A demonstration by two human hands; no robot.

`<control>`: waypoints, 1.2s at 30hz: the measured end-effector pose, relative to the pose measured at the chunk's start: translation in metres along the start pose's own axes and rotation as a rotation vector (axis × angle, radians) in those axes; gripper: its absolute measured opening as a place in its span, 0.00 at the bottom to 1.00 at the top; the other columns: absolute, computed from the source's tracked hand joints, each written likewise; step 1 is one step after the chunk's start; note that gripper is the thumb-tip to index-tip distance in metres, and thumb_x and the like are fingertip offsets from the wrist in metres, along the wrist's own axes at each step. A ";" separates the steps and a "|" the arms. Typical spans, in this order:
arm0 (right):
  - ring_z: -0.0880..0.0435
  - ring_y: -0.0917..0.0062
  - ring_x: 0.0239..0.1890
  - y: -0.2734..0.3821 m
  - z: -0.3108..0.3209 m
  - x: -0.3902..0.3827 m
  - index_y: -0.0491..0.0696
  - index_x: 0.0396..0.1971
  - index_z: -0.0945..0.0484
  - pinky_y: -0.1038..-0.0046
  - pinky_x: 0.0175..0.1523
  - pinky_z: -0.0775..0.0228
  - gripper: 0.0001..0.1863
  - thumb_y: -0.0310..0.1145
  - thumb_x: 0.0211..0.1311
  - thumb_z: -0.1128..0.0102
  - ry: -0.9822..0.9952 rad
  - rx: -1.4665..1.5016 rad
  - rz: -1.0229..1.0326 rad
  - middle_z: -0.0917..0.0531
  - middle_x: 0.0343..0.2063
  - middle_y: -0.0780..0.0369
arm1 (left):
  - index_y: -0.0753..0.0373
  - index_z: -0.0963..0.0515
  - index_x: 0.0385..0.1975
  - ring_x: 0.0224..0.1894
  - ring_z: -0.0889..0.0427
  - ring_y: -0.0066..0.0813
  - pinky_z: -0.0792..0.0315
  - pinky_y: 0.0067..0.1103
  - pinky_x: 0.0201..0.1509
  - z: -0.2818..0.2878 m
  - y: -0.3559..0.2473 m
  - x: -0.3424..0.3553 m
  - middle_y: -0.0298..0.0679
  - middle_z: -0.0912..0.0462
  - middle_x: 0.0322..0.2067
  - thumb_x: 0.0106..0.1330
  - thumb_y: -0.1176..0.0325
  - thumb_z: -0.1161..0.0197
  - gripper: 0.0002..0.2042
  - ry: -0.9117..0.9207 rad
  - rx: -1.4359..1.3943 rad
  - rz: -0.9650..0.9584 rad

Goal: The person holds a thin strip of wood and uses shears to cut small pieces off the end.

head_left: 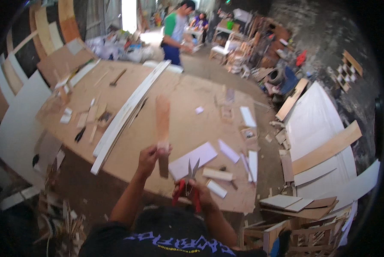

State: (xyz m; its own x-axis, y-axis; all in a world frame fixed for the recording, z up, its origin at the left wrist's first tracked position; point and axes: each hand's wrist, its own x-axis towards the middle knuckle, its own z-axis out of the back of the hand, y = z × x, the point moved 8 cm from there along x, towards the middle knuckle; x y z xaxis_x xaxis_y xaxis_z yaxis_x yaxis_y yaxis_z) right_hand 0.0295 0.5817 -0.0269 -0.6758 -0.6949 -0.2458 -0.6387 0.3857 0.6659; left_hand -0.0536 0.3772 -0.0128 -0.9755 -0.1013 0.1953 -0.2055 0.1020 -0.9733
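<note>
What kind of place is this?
Most likely a woodworking shop. A large plywood worktable is littered with offcuts, long white boards lie across it, and sheet panels are stacked around. The right hand holds red-handled snips; the left hand holds a wooden strip.

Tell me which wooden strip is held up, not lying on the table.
The brown strip in the left hand; the long white strips lie flat.

A hammer and long white boards lie on the plywood worktable; a person stands beyond.
</note>
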 end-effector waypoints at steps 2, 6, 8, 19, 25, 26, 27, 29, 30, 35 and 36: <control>0.17 0.61 0.50 -0.011 -0.048 0.012 0.35 0.55 0.27 0.57 0.61 0.29 0.29 0.49 0.73 0.55 0.139 0.008 -0.044 0.16 0.44 0.51 | 0.74 0.21 0.51 0.49 0.15 0.32 0.24 0.28 0.58 0.017 -0.028 -0.014 0.46 0.14 0.47 0.75 0.66 0.42 0.16 0.001 -0.132 0.002; 0.17 0.62 0.51 -0.039 -0.107 0.040 0.34 0.59 0.31 0.59 0.60 0.26 0.31 0.49 0.75 0.52 0.258 -0.015 -0.113 0.17 0.45 0.51 | 0.75 0.22 0.53 0.51 0.15 0.33 0.24 0.27 0.60 0.050 -0.060 -0.034 0.48 0.15 0.48 0.75 0.72 0.45 0.14 0.021 -0.253 -0.053; 0.16 0.62 0.49 -0.058 -0.124 0.052 0.35 0.57 0.30 0.59 0.58 0.25 0.29 0.49 0.75 0.53 0.239 -0.021 -0.117 0.16 0.44 0.51 | 0.75 0.22 0.52 0.51 0.15 0.33 0.24 0.27 0.60 0.070 -0.067 -0.048 0.47 0.14 0.46 0.74 0.73 0.44 0.13 0.027 -0.238 -0.065; 0.16 0.65 0.34 -0.108 -0.164 0.075 0.38 0.45 0.24 0.63 0.46 0.22 0.32 0.56 0.76 0.61 0.088 0.036 -0.221 0.18 0.29 0.57 | 0.71 0.20 0.51 0.47 0.15 0.26 0.23 0.25 0.56 0.127 -0.061 -0.068 0.42 0.13 0.46 0.72 0.70 0.40 0.13 0.024 -0.134 -0.084; 0.23 0.70 0.28 -0.126 -0.161 0.072 0.40 0.39 0.25 0.67 0.40 0.30 0.33 0.60 0.75 0.62 -0.063 0.059 -0.230 0.24 0.24 0.61 | 0.70 0.20 0.51 0.48 0.16 0.24 0.24 0.24 0.56 0.128 -0.031 -0.070 0.42 0.13 0.46 0.73 0.70 0.40 0.13 0.094 -0.209 0.040; 0.23 0.70 0.28 -0.130 -0.159 0.072 0.40 0.39 0.25 0.67 0.40 0.30 0.33 0.60 0.75 0.62 -0.078 0.060 -0.226 0.25 0.23 0.62 | 0.70 0.20 0.51 0.48 0.16 0.24 0.24 0.24 0.56 0.127 -0.023 -0.070 0.42 0.13 0.46 0.73 0.70 0.40 0.13 0.099 -0.232 0.046; 0.23 0.70 0.27 -0.132 -0.158 0.074 0.41 0.38 0.25 0.67 0.40 0.30 0.33 0.60 0.75 0.61 -0.087 0.056 -0.218 0.25 0.23 0.62 | 0.70 0.20 0.50 0.47 0.16 0.24 0.24 0.24 0.55 0.126 -0.017 -0.067 0.42 0.13 0.46 0.73 0.70 0.40 0.13 0.104 -0.251 0.044; 0.24 0.70 0.26 -0.140 -0.153 0.077 0.41 0.38 0.25 0.67 0.40 0.31 0.33 0.61 0.75 0.61 -0.023 0.191 -0.212 0.26 0.22 0.63 | 0.70 0.20 0.50 0.47 0.16 0.24 0.24 0.24 0.55 0.127 -0.011 -0.066 0.42 0.13 0.46 0.73 0.70 0.41 0.13 0.114 -0.238 0.031; 0.24 0.71 0.26 -0.149 -0.144 0.079 0.41 0.38 0.25 0.67 0.40 0.31 0.33 0.61 0.75 0.61 0.051 0.330 -0.209 0.26 0.22 0.63 | 0.71 0.20 0.51 0.47 0.16 0.24 0.24 0.24 0.55 0.128 -0.013 -0.064 0.42 0.13 0.46 0.73 0.70 0.41 0.13 0.123 -0.204 0.018; 0.18 0.67 0.30 -0.138 -0.118 0.079 0.39 0.43 0.24 0.63 0.42 0.24 0.30 0.55 0.77 0.60 0.007 0.317 -0.034 0.19 0.27 0.58 | 0.72 0.20 0.51 0.47 0.16 0.25 0.23 0.24 0.56 0.138 -0.009 -0.062 0.43 0.13 0.46 0.72 0.71 0.41 0.13 0.171 -0.184 0.058; 0.17 0.65 0.33 -0.128 -0.130 0.074 0.38 0.46 0.25 0.61 0.45 0.23 0.30 0.54 0.77 0.61 -0.072 0.192 -0.011 0.18 0.29 0.57 | 0.72 0.20 0.51 0.47 0.16 0.25 0.23 0.24 0.56 0.137 -0.007 -0.064 0.42 0.13 0.46 0.72 0.71 0.40 0.13 0.156 -0.231 0.087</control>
State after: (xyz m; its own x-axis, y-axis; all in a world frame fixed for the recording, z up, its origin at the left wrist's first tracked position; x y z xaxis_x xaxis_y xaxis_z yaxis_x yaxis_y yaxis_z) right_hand 0.1095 0.4019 -0.0389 -0.6887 -0.6568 -0.3069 -0.6999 0.4919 0.5178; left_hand 0.0208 0.2469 -0.0349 -0.9869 0.0689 0.1460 -0.1158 0.3282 -0.9375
